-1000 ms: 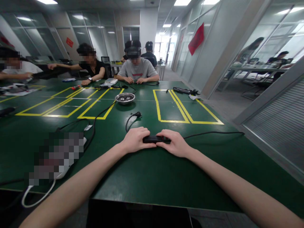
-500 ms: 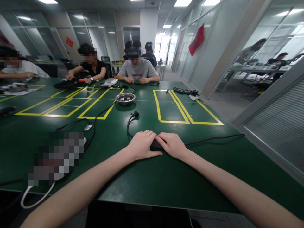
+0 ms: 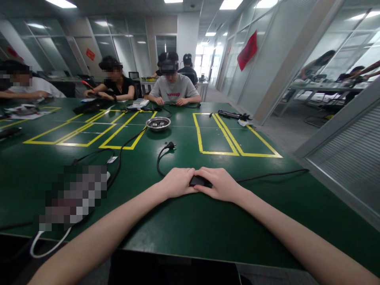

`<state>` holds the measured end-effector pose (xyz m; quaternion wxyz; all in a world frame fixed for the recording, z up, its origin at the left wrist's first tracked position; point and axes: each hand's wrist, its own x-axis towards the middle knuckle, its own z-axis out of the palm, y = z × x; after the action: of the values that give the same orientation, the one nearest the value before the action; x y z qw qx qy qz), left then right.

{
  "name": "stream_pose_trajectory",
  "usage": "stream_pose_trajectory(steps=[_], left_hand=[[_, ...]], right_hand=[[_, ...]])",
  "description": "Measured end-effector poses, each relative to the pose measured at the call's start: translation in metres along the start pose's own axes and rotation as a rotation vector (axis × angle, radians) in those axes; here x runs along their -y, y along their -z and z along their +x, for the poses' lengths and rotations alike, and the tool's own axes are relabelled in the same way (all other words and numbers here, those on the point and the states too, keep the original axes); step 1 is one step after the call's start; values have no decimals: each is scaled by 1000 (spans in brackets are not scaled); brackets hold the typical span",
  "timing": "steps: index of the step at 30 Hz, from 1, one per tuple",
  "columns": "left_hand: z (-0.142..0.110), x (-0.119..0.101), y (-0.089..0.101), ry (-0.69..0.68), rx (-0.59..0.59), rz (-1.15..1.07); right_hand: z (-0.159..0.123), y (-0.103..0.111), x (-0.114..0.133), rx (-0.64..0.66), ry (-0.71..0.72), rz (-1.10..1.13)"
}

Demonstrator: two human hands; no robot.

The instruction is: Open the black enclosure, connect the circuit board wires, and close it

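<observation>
A black power adapter (image 3: pixel 196 181) lies low over the green table (image 3: pixel 178 229), right in front of me. My left hand (image 3: pixel 177 183) is wrapped round its left end, and my right hand (image 3: pixel 221 184) grips the right end with thumb and fingers. The fingertips of both hands meet over the adapter and hide most of it. From the left side a short cord curves away to a black plug (image 3: pixel 170 146) lying on the table. A thin black cable (image 3: pixel 273 174) runs off rightward from behind my right hand.
A metal bowl (image 3: pixel 158 129) with small parts stands beyond the plug. Yellow tape (image 3: pixel 219 153) marks rectangles on the table. A folded black tripod-like object (image 3: pixel 233 115) lies at the far right. A blurred-out item (image 3: pixel 74 198) with a white cord sits left. Several people work across the table.
My right thumb has moved down and left along the adapter's near side, so more of the adapter's top shows. The view has shifted slightly.
</observation>
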<state>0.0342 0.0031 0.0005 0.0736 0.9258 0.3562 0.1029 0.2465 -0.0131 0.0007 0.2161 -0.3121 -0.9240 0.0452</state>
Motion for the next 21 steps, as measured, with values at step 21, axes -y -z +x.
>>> stream_pose_trajectory(steps=[21], left_hand=[[-10,14,12,-94,64,40]], right_hand=[[-2,0,-5,131,100,-35]])
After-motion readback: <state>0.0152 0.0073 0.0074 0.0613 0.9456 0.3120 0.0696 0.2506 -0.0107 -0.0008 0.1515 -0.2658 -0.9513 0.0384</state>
